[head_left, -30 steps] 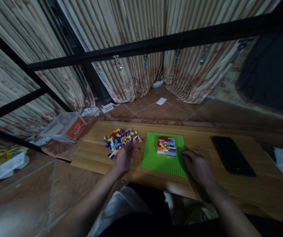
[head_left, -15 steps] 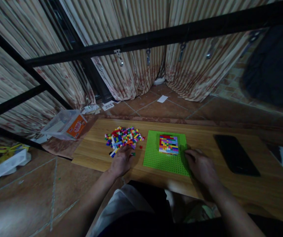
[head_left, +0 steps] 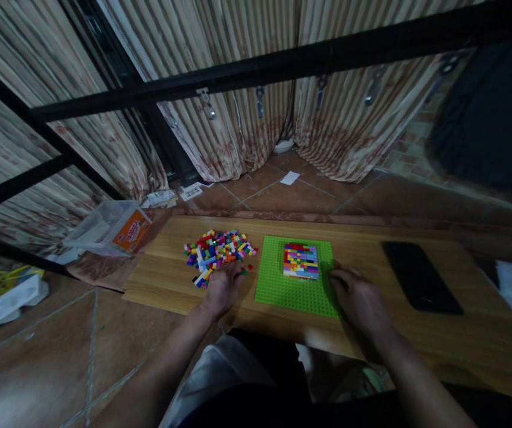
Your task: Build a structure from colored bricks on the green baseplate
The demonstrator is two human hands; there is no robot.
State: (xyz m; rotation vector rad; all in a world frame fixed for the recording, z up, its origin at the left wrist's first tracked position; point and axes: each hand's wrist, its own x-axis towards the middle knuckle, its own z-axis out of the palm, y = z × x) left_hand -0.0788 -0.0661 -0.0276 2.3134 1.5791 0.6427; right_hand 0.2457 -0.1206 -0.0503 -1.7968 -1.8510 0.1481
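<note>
My left hand (head_left: 223, 288) is at the near side of a loose pile of small toy bricks (head_left: 220, 248), its fingers closed on a small green brick (head_left: 244, 272) that shows at the fingertips. Close by on the wood lies a single red brick (head_left: 250, 267). To the right is a green studded baseplate (head_left: 278, 291), and on it sits a rectangular block of multicoloured bricks (head_left: 301, 261) in rows. My right hand (head_left: 357, 296) rests at the baseplate's right edge, fingers curled together. What they hold, if anything, is hidden.
A black phone-like slab (head_left: 420, 277) lies on the wooden table (head_left: 157, 267) at the right. On the floor to the left stands a clear plastic box (head_left: 108, 229) with an orange label. A dark metal bar (head_left: 238, 74) with hooks crosses in front of the curtains (head_left: 233, 142).
The view has shifted slightly. My left hand has moved a little right and away from me against the table, the green brick with it. My right hand stays at the baseplate's edge.
</note>
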